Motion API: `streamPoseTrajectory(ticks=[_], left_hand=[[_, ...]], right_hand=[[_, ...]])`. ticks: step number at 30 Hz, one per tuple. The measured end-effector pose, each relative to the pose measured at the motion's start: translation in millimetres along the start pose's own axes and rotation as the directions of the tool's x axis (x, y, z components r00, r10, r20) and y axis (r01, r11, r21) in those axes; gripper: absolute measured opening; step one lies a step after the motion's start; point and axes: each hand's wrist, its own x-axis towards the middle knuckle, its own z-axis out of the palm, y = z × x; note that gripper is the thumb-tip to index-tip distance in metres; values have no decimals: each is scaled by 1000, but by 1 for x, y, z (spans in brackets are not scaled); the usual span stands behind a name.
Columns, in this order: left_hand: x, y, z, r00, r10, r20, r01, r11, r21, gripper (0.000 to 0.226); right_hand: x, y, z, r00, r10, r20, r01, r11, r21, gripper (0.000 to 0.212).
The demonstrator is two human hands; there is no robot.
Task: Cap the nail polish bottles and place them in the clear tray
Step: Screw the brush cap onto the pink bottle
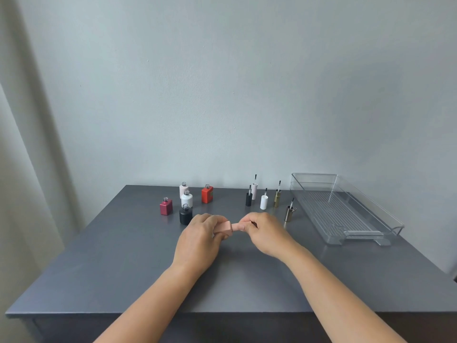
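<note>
Head view. A peach nail polish bottle is held above the middle of the grey worktop, lying on its side with its long axis running left to right, parallel to the near edge; its neck end points right. The left hand is wrapped around the bottle body. The right hand pinches the matching peach cap at the bottle's neck; whether the cap is fully seated cannot be told.

Toward the far edge, left of centre, five open bottles stand upright: a maroon bottle, a black bottle, a white bottle, a pale pink bottle and an orange-red bottle. The black bottle stands just beside the left hand's knuckles. Right of centre, five caps stand with brushes pointing up: a black cap, a pale cap, a white cap, a gold cap and a dark metallic cap, the last near the right hand.

The clear tray lies along the right edge, its long axis running from the far right corner toward the near side; nothing lies in it. The near half of the worktop is open around both forearms.
</note>
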Motion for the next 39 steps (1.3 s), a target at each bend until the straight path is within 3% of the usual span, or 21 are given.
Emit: streamPoseTrajectory(ticks=[10, 13, 26, 36, 39], left_hand=[[0, 2, 1, 999, 47, -24, -45, 996, 76, 20], [1, 0, 1, 999, 0, 36, -1, 999, 48, 24], [1, 1, 3, 999, 18, 42, -21, 997, 71, 21], [0, 2, 4, 997, 69, 18, -71, 991, 115, 17], [2, 0, 4, 1000, 13, 24, -15, 997, 72, 14]], right_hand=[[0, 1, 1, 1000, 25, -3, -24, 983, 184, 25], [-4, 1, -1, 998, 14, 62, -30, 966, 258, 11], [-1, 1, 1, 1000, 24, 17, -25, 999, 33, 18], [0, 0, 0, 998, 59, -3, -58, 995, 75, 17], [-4, -2, 3, 996, 90, -9, -85, 964, 253, 19]])
